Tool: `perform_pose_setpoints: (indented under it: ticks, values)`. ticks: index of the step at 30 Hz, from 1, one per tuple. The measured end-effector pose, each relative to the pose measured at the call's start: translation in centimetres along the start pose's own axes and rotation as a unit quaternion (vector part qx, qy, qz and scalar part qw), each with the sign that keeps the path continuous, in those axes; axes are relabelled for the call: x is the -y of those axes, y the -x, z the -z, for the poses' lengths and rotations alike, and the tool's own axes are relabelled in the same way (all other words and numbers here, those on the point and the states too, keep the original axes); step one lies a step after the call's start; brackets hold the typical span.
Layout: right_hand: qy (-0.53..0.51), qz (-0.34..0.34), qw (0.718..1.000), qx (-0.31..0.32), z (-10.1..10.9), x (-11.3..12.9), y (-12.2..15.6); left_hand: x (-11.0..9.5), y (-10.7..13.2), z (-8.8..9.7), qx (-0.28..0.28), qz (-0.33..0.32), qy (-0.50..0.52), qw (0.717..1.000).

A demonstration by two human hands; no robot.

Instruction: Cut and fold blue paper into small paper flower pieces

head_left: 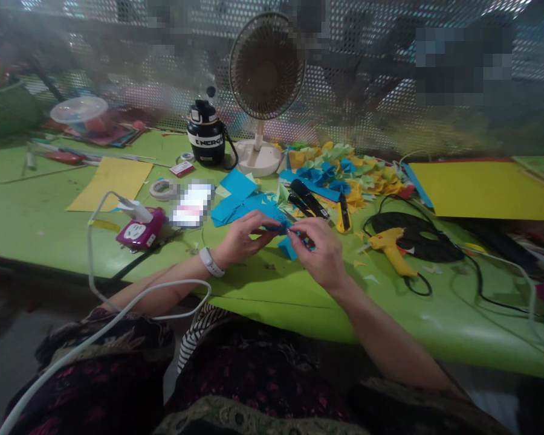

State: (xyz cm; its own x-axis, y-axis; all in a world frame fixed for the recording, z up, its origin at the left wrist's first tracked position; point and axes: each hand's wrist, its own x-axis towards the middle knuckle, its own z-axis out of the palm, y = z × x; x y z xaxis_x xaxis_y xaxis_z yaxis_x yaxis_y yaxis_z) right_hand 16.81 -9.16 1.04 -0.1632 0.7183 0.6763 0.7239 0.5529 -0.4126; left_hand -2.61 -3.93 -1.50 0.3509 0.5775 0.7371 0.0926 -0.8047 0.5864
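Observation:
Both my hands meet over the front of the green table, pinching a small piece of blue paper [283, 226] between them. My left hand [245, 237], with a white band at its wrist, grips the paper from the left. From the right, my right hand [320, 249] holds the same piece with thumb and fingertips; the fingers hide most of it. Blue paper sheets [240, 196] lie just beyond my left hand. A black stapler [309, 199] and a yellow-and-black utility knife [343, 214] rest beyond my right hand.
A heap of folded paper pieces [358, 172] lies at the back, beside a fan [267, 69] and a black jug [206, 136]. A yellow glue gun [394, 249] with its cord is at right. A purple power socket [141, 231], white cable, tape roll [164, 189] and phone [192, 204] are at left.

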Motion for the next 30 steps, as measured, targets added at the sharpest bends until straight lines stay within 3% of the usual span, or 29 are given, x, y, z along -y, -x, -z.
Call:
perform_pose_setpoints:
  ticks: [30]
  values:
    - [0.010,0.022,0.999,-0.031,-0.57,-0.25,0.09,0.00,-0.04,-0.11,-0.005,-0.045,-0.015,0.999]
